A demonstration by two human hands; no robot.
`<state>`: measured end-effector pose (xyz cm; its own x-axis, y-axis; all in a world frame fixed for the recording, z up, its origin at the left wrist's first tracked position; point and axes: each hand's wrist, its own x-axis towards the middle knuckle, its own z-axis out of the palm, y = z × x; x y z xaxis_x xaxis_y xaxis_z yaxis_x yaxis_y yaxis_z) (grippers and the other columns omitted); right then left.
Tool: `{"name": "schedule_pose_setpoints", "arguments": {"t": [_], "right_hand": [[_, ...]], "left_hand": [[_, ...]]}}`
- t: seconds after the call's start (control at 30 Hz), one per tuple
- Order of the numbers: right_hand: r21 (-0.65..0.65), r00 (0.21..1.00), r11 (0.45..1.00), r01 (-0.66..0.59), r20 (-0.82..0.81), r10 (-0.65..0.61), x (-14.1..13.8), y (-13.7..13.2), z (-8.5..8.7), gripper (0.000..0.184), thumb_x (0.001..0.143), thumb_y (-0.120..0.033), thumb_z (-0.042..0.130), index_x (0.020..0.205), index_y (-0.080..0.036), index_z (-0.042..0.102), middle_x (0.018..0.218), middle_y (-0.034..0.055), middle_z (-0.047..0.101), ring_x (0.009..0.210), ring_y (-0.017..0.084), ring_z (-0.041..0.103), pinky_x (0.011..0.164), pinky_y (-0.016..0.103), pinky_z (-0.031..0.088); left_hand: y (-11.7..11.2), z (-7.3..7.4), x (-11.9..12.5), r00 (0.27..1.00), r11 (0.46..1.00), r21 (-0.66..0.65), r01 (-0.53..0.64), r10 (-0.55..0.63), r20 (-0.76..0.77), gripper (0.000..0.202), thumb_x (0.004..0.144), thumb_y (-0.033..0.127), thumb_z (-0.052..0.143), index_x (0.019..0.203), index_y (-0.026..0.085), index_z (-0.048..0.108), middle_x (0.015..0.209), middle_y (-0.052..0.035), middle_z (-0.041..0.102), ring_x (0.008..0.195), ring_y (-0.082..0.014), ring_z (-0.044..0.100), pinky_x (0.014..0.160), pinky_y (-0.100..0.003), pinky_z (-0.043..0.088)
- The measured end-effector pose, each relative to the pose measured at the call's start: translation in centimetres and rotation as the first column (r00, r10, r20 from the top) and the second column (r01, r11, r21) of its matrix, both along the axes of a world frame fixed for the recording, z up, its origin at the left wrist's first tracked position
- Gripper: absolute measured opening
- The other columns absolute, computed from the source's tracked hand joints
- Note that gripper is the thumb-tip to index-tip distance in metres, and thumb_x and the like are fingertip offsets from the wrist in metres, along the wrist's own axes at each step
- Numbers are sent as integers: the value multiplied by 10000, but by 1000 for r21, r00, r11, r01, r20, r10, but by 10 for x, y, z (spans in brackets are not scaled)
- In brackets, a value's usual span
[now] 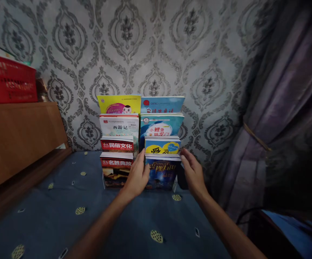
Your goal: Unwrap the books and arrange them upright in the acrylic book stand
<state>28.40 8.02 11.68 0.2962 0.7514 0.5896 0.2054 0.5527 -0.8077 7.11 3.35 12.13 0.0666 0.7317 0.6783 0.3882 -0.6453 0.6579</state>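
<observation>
A dark blue book [161,176] stands upright at the front right of a stepped display of books. My left hand [136,176] is at its left edge, with the thumb by the front cover and the fingers reaching back along the side. Against the right edge, my right hand [193,171] has its thumb and fingertips close to the cover's upper corner. Both hands hold the book between them. Behind it rises a blue and yellow book [162,145]. To the left of my left hand stands a book with a red title band [115,169]. Finger contact behind the covers is hidden.
Taller books, including a white one [118,126], a teal one [162,124] and a yellow one [118,104], fill the back rows. A patterned blue cloth [123,230] lies underneath. A wooden cabinet [21,140] bears a red basket [10,79] at left; a curtain [274,108] hangs right.
</observation>
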Motion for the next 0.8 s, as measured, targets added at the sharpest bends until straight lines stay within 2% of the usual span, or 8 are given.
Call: {"name": "schedule_pose_setpoints", "arguments": {"t": [0.13,0.27,0.47,0.63,0.8], "right_hand": [[-5,999,999,-36,4,36,-11,3,-2,539,919,-521,541,1344,-198,612,1375,121,640,1279,281,586,1099,482,443],[-21,1000,1000,1,8,-1,-20,5,-4,563,920,-516,511,1356,-173,607,1394,135,624,1296,294,569,1118,509,409],[-59,996,996,65,-53,-68,-29,7,-6,572,907,-494,509,1347,-143,612,1381,149,631,1288,299,571,1111,493,413],[-72,993,991,109,-42,-112,-32,8,-7,589,916,-505,500,1380,-152,591,1367,140,643,1293,304,566,1100,483,426],[-94,990,990,109,-83,-116,-34,5,-3,613,896,-493,514,1366,-108,597,1379,166,629,1284,307,578,1080,453,451]], "left_hand": [[22,-13,16,991,998,-65,-12,21,134,680,950,335,493,1572,186,264,1629,-130,306,1519,-271,266,1251,-465,249],[33,-21,27,980,993,-115,-34,55,189,677,952,343,478,1575,203,254,1636,-111,297,1535,-253,222,1258,-449,233],[39,-24,30,966,985,-148,-85,117,229,646,933,342,493,1534,155,349,1595,-148,369,1513,-270,281,1252,-451,239],[40,-17,25,964,993,-99,-71,94,247,564,942,344,496,1483,197,438,1530,-139,465,1463,-273,376,1230,-446,283],[38,-11,22,960,995,-64,-70,85,267,514,936,308,489,1434,182,496,1445,-149,540,1385,-270,470,1200,-432,330]]}}
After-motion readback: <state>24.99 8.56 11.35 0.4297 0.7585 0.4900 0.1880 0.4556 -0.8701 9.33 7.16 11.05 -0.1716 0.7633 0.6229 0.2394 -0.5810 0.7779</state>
